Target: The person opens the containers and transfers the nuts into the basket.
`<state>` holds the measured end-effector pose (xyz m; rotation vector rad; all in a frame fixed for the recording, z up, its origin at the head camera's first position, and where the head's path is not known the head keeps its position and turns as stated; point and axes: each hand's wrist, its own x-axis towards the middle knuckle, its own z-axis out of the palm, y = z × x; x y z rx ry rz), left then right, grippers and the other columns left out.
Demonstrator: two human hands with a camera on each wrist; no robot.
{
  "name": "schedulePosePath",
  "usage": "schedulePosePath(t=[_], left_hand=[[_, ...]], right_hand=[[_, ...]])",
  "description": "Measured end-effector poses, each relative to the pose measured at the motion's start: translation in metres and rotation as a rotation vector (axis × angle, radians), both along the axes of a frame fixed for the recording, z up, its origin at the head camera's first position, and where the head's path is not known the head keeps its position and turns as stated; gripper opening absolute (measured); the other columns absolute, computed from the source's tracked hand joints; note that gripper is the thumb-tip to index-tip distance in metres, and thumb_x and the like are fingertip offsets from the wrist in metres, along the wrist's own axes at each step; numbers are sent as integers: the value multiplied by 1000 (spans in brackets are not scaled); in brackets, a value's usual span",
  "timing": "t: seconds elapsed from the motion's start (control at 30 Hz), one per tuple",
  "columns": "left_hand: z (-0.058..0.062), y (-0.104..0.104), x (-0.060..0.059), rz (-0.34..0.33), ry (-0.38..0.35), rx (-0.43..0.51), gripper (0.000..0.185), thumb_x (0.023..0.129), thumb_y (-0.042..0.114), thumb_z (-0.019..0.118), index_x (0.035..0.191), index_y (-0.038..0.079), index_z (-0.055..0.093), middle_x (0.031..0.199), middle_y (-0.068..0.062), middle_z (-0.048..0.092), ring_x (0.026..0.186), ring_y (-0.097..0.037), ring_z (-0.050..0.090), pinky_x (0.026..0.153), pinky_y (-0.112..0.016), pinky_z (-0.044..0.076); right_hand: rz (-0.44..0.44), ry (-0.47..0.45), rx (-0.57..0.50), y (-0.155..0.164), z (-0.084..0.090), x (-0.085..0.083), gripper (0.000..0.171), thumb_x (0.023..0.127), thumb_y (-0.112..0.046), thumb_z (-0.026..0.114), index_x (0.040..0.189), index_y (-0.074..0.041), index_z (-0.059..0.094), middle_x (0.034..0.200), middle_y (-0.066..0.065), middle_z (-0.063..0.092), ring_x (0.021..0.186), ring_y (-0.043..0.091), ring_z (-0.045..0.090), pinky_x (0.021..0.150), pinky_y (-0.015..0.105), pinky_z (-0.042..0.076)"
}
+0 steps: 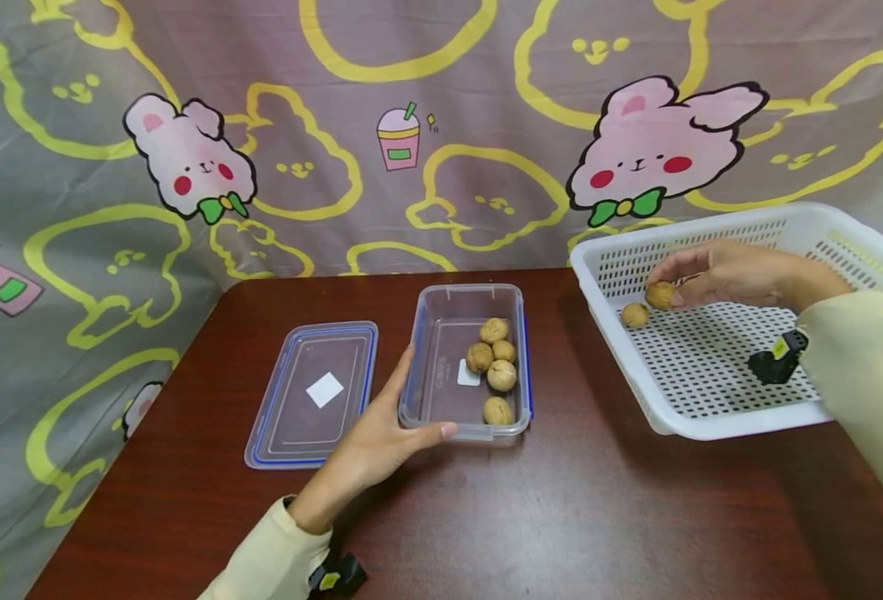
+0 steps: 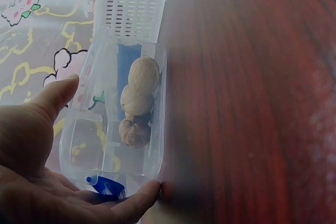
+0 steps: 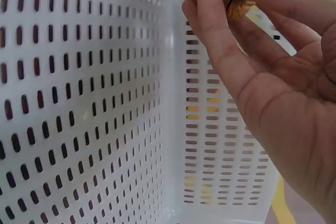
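**Right hand (image 1: 734,275) pinches a walnut (image 1: 661,295) in the white basket (image 1: 726,427); left hand (image 1: 377,437) grips the clear container (image 1: 440,337)**

The right hand reaches into the basket and holds the walnut between its thumb and fingers, near the basket's far left corner. The left hand clasps the near left corner of the container, its thumb along the near wall and its fingers along the left side.

A second walnut (image 1: 635,315) lies on the basket floor just beside the held one; whether the two touch, I cannot tell. The basket is plastic, with rows of slots through its floor and walls.

The container is uncovered and holds five walnuts, all toward its right side: four bunched together (image 1: 501,375) and one apart (image 1: 497,411) by the near wall. A white label (image 1: 468,372) shows on its floor, partly behind the bunch, and blue clips (image 1: 529,400) run along its right side.

To the left, near the container but apart from it, a clear lid (image 1: 284,417) with a blue seal lies flat, bearing a white square (image 1: 325,389). Everything rests on a dark reddish-brown table (image 1: 561,517), with a rabbit-patterned curtain (image 1: 479,108) behind.
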<state>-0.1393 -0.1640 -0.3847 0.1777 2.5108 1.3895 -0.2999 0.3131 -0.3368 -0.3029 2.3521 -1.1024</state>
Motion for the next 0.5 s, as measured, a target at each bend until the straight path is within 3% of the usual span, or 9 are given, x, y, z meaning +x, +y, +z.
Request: schedulePosePath(t=[0.23,0.5], left_hand=[[0,0,0,-1,1,-2,119,87,40,86,170,32,2,177,3,8,161,-29,16,128,-61,21],[1,0,0,-5,2,0,119,87,39,86,170,30,1,177,3,7,161,-28,15,128,-60,21]], right_hand=[[-22,9,82,-2,-8,-2,48,97,-11,72,142,2,59,154,27,47,126,29,56,101,44,58],[-38,16,105,-5,-13,-1,44,97,0,66,139,8,57,151,33,48,117,27,62,97,45,60]])
